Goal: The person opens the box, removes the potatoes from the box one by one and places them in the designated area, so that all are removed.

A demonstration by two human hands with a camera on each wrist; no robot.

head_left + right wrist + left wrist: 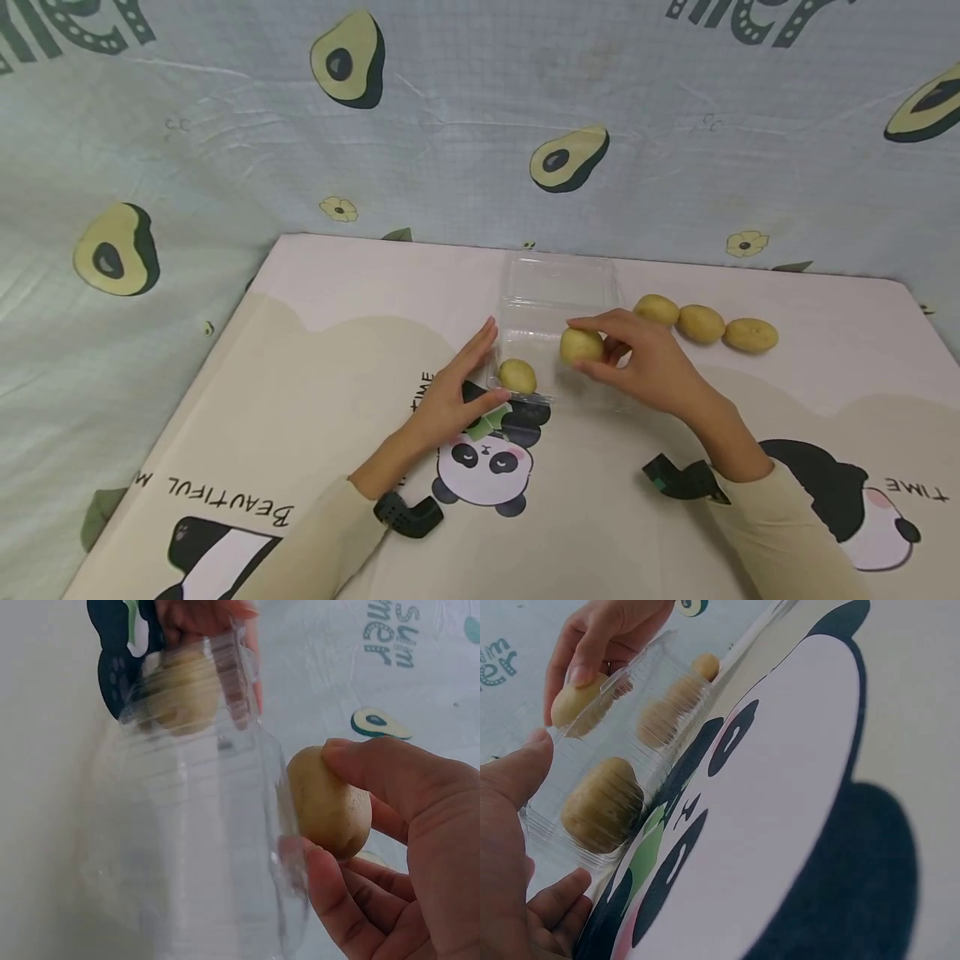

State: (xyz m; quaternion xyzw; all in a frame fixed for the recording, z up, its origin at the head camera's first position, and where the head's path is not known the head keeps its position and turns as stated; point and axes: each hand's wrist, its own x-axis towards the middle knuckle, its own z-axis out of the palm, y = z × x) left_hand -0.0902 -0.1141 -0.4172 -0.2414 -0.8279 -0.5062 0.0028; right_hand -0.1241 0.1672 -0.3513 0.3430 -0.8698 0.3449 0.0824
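A clear plastic box (525, 325) with its lid (558, 279) folded back stands near the table's far edge. Inside, at its front left corner, lies one potato (517, 377), seen through the ribbed wall in the left wrist view. My right hand (652, 362) pinches another potato (330, 802) between thumb and fingers, above the box's right part. Along the box's left side, my left hand (453, 396) rests with straight fingers, its thumb (529, 769) by the front rim.
Three potatoes (701, 323) lie in a row on the table, right of the box. Panda pictures (486, 471) are printed on the table cover. Behind the table hangs a cloth (465, 150) with avocado prints. Each wrist wears a black camera (408, 515).
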